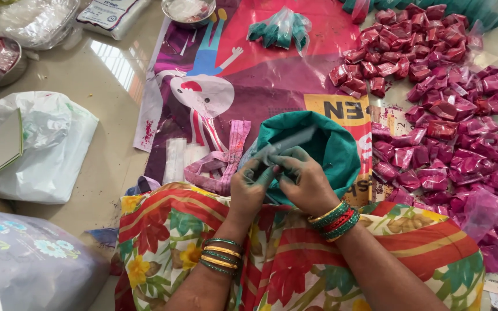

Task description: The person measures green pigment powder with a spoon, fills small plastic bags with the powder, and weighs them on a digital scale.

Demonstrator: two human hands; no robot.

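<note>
Nearest the camera, at the bottom of the frame, lies a lap covered in floral red, yellow and green cloth [295, 259]; both forearms cross it, each with green and gold bangles at the wrist. The left hand [250, 187] and the right hand [304, 181], both dusted with green powder, meet at centre frame. Their fingertips are pinched closed on a small clear plastic pouch [278, 151], held at the mouth of a large teal bag with a rolled-down rim [332, 147].

Step in hand, as judged: handling one pouch at the open bag, either filling or closing it; which cannot be told. The next move calls for a steady two-handed pinch on the pouch mouth, kept over the bag so spilled powder falls back in.

A heap of filled pink and red powder pouches [451, 115] covers the right of the frame. A clear packet of green pouches [278, 29] lies at upper centre on a pink printed plastic sheet [243, 86].
</note>
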